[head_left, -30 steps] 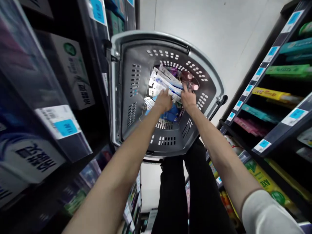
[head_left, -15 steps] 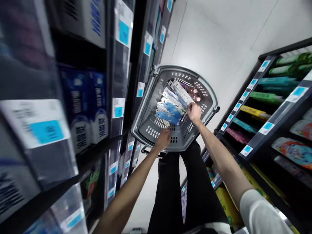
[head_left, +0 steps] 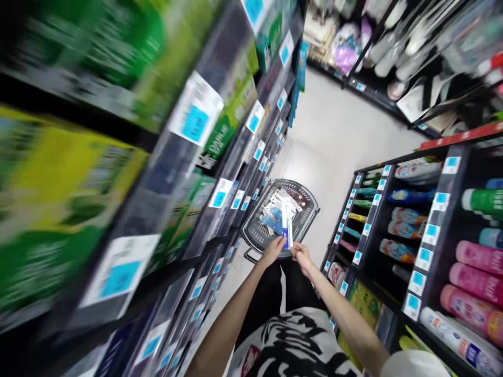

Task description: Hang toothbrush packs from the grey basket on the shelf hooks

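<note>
Above the near rim of a grey shopping basket [head_left: 251,238], my left hand [head_left: 274,250] pinches the lower end of a narrow white-and-blue toothbrush pack [head_left: 285,230]. My right hand [head_left: 302,257] closes on the bottom of a slim white pack [head_left: 290,230] right beside it; whether the two are joined I cannot tell. In the basket lie several white narrow packs [head_left: 278,197] and a blue package with yellow spots [head_left: 274,220]. Pinkish bottle-like items [head_left: 302,203] sit at the basket's far right, small and unclear. My fingertips partly hide the lower ends of the packs.
Close on my left runs a tall shelf with green toothpaste boxes [head_left: 223,133] and blue price tags. On the right, a shelf holds pink bottles [head_left: 477,272] and other bottles. A pale floor [head_left: 326,125] leads to a far rack of hanging goods [head_left: 416,42].
Both hands have risen out of the basket and come together, now with slim packs between them. The view has pulled back, so the basket looks smaller and more of the aisle shows.
</note>
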### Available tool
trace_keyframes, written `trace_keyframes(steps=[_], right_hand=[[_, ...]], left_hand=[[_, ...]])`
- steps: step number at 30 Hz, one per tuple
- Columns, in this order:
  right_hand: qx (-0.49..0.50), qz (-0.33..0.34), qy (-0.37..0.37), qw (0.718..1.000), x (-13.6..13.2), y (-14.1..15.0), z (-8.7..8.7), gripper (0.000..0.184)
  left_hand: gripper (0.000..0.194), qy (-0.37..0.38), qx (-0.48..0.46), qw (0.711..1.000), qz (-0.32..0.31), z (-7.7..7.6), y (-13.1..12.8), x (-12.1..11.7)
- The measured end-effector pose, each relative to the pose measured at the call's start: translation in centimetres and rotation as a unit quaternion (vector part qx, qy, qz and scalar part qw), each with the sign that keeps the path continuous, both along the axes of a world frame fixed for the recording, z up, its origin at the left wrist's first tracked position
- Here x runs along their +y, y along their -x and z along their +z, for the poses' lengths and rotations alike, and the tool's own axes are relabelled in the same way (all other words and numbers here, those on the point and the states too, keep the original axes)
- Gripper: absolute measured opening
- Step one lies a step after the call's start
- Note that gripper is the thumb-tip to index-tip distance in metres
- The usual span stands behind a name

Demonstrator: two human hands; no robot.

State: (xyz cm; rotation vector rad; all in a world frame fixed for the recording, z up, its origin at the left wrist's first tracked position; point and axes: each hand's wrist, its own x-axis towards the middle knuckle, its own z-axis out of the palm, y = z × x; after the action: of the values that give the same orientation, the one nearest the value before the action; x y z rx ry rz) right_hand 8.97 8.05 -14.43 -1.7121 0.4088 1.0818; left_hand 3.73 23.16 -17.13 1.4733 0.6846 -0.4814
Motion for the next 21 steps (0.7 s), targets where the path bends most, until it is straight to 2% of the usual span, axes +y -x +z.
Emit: trace_keyframes(steps=[3, 6, 11, 14, 16, 18, 20, 21], right_hand=[[-0.036, 0.033, -0.015, 0.999, 0.5, 1.3, 4.1, 0.036], [-0.069, 0.085, -0.027, 0.994, 1.2, 2.5, 7.4, 0.032], [-0.111, 0.167, -0.042, 0.979, 1.6, 5.2, 12.1, 0.031], [-0.165, 0.175, -0.024, 0.970, 1.2, 6.5, 16.2, 0.038], [-0.211, 0.168, -0.023, 0.963, 0.6, 6.8, 20.9, 0.042], [-0.237, 0.178, -0.075, 0.952, -0.3, 7.0, 27.3, 0.044], [-0.215, 0.226, -0.202, 0.928, -1.4, 7.5, 34.7, 0.047], [-0.215, 0.258, -0.264, 0.904, -2.0, 7.9, 38.3, 0.051]], left_hand=[[0.041, 0.031, -0.049, 0.998, 0.030, 4.5, 0.1, 1.5], [0.050, 0.059, -0.089, 0.992, 0.063, 8.2, 1.2, 3.3], [0.056, 0.085, -0.108, 0.982, 0.130, 12.6, 5.9, 4.5], [0.055, 0.088, -0.104, 0.977, 0.167, 14.5, 9.4, 3.6], [0.053, 0.089, -0.102, 0.973, 0.188, 15.5, 11.3, 2.6], [0.051, 0.090, -0.097, 0.970, 0.202, 16.2, 12.5, 1.6], [0.047, 0.098, -0.091, 0.970, 0.202, 16.5, 13.0, 0.6], [0.045, 0.104, -0.092, 0.971, 0.196, 16.6, 12.9, 0.2]])
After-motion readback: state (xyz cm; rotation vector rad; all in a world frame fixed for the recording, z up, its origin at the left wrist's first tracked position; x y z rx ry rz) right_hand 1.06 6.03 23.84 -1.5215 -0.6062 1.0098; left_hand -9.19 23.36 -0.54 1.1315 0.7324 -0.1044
